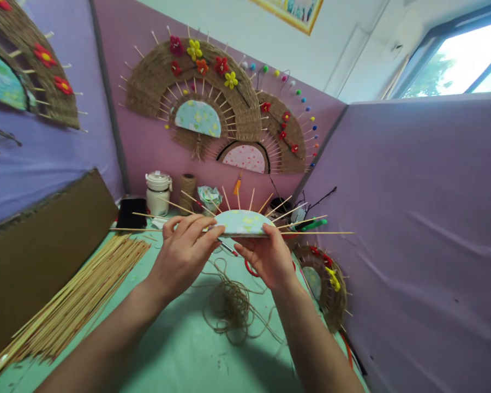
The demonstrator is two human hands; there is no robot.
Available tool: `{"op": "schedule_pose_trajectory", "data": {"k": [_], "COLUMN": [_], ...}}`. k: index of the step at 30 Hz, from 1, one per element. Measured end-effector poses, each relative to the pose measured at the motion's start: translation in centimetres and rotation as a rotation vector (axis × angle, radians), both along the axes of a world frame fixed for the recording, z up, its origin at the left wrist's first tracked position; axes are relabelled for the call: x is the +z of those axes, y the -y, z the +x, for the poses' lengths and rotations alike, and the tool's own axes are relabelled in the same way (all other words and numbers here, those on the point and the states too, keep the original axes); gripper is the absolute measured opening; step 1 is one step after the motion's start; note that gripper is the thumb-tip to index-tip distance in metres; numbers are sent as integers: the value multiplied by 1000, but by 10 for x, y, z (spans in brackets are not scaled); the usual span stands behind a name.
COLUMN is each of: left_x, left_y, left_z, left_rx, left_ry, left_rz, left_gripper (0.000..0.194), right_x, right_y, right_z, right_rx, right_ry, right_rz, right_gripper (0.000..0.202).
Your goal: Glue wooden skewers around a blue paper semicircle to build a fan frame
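Between my two hands, raised above the table, is a fan frame. It has a half-round centre covered in light blue fabric with yellow-green flowers, and thin wooden sticks spread out from its curved edge. My left hand grips the left end, its fingers lying over the sticks and the fabric's corner. At the right end, my right hand pinches the straight lower edge, with the thumb on the fabric side. A loose tangle of jute twine lies on the table below. Red scissor handles show partly behind my right hand.
Many thin sticks lie at left beside a brown cardboard panel. A white lidded jar and a twine spool stand at the back. Finished fans hang on the pink partition; another fan leans at right.
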State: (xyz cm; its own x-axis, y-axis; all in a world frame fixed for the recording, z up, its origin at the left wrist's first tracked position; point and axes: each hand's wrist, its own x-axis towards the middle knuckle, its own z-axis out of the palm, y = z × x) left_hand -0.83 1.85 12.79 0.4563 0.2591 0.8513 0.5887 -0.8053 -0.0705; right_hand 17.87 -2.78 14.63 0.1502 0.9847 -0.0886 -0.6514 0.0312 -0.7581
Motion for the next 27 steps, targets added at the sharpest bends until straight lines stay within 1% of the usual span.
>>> {"op": "schedule_pose_trajectory", "data": {"k": [4,6,8,11,13,16,18,21,24,27], "left_x": [1,0,0,1,3,5,5,4,3,2], "left_y": [4,4,3,1,1,1,2,2,3,2], "left_z": [2,1,-2,-6,-8,-9,-7,-4,-1,2], "left_rx": [95,161,242,336,350,325,322,341,350,365], "left_ry": [4,-6,-11,-13,-8,-5,-8,-6,1,13], "left_rz": [-154,-228,-292,-348,-363,-397,-418,-445,-476,-517], "left_gripper": [45,52,57,60,61,60,60,69,80,77], "right_x": [-4,-6,-7,-10,-12,-15,-17,-19,-23,-32], "right_y": [-7,-10,-13,-18,-21,-26,-27,-26,-25,-26], "right_z": [-22,-34,-43,-51,-52,-51,-51,-51,-52,-54], "right_rx": [-33,-45,-78,-88,-48,33,52,50,36,-8], "right_ry": [44,62,70,71,73,66,51,32,61,110], "right_rz": [67,112,151,180,194,200,193,175,153,141], "right_gripper": [31,41,56,72,74,73,72,73,72,68]}}
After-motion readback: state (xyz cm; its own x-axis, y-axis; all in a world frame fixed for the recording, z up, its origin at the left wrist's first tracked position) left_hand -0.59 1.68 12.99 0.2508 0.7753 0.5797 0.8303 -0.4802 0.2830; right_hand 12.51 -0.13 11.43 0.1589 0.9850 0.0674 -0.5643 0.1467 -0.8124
